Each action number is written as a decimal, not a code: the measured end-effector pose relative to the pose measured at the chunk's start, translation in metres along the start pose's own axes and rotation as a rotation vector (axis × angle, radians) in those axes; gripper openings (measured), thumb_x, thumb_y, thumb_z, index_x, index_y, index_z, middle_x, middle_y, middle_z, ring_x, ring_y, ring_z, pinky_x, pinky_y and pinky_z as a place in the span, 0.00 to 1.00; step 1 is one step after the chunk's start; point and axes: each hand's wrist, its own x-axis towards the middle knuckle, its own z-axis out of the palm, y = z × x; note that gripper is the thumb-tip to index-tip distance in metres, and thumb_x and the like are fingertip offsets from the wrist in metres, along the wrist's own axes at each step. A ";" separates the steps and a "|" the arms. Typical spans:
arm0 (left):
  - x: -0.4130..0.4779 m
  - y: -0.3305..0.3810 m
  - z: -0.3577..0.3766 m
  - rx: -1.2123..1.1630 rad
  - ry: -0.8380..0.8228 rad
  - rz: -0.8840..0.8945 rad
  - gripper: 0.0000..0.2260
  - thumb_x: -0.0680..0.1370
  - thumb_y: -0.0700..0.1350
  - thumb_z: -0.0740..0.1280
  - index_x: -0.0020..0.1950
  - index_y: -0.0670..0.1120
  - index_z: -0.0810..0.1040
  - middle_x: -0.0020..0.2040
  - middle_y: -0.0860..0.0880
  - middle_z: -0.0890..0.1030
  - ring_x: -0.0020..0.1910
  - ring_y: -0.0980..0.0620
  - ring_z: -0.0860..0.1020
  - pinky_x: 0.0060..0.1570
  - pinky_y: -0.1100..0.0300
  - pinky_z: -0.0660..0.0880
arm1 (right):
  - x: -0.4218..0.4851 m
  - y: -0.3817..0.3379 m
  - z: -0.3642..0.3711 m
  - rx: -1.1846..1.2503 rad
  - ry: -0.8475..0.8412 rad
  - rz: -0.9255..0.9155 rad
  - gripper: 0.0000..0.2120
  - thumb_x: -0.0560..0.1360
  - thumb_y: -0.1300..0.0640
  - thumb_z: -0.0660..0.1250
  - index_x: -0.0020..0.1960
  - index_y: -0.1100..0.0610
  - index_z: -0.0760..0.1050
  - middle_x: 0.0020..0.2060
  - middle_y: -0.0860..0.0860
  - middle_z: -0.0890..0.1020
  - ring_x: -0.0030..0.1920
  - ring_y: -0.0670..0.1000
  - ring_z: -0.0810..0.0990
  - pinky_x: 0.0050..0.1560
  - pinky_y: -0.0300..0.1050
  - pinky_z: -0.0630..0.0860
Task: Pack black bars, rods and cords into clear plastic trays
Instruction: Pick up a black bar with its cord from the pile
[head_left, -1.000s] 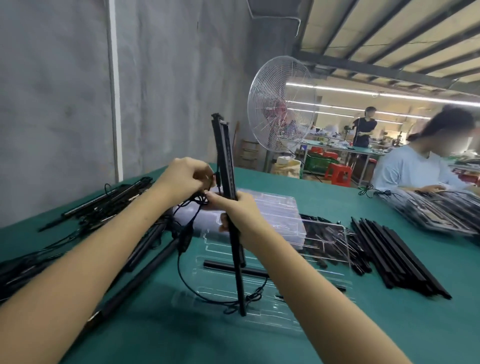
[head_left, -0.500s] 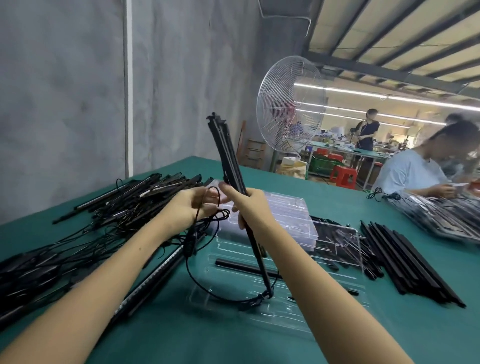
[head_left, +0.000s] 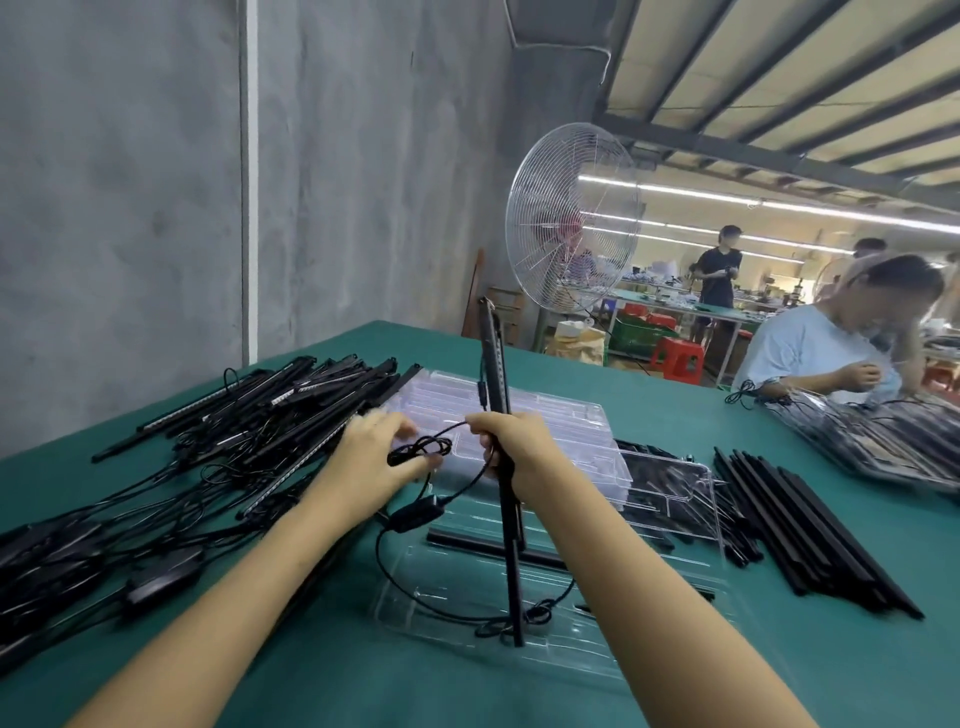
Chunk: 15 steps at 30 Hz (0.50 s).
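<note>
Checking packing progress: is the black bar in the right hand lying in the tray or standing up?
Standing nearly upright: the right hand grips the black bar mid-length, lower end at the clear tray, top pointing up.

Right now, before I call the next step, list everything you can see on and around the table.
near tray: one, clear, in front
held bar: one, black, near upright, foot on the near tray
cord: one, black, looping from near the bar's foot up to a coil
black rod: one, lying in the near tray
tray stack: several, clear, behind the near tray
bar pile: many, black, with cords, left
loose rods: a bundle, black, right
filled trays: a heap, clear, far right
table: one, green
fan: one, white wire, behind the table
seated person: one, pale shirt, far right
left hand: one, holds the cord's coil
right hand: one, grips the held bar
</note>
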 end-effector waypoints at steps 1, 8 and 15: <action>0.001 0.000 0.000 -0.017 -0.075 -0.042 0.12 0.70 0.58 0.72 0.39 0.51 0.74 0.38 0.57 0.75 0.39 0.55 0.71 0.40 0.60 0.67 | 0.001 0.004 -0.001 0.031 0.016 0.028 0.05 0.73 0.64 0.67 0.40 0.61 0.72 0.24 0.51 0.69 0.21 0.46 0.64 0.21 0.34 0.62; 0.003 0.006 -0.017 -0.197 -0.153 -0.018 0.04 0.74 0.49 0.71 0.41 0.56 0.77 0.38 0.54 0.80 0.35 0.61 0.74 0.40 0.64 0.70 | 0.007 0.016 -0.012 0.006 0.031 -0.003 0.08 0.72 0.65 0.68 0.36 0.61 0.71 0.22 0.49 0.69 0.22 0.45 0.65 0.23 0.35 0.63; 0.008 0.013 -0.025 -0.036 -0.255 -0.028 0.07 0.75 0.45 0.68 0.41 0.58 0.76 0.49 0.54 0.69 0.48 0.57 0.70 0.52 0.58 0.67 | 0.006 0.024 -0.006 -0.081 0.044 -0.099 0.10 0.72 0.66 0.67 0.35 0.59 0.68 0.24 0.51 0.67 0.24 0.48 0.64 0.27 0.40 0.61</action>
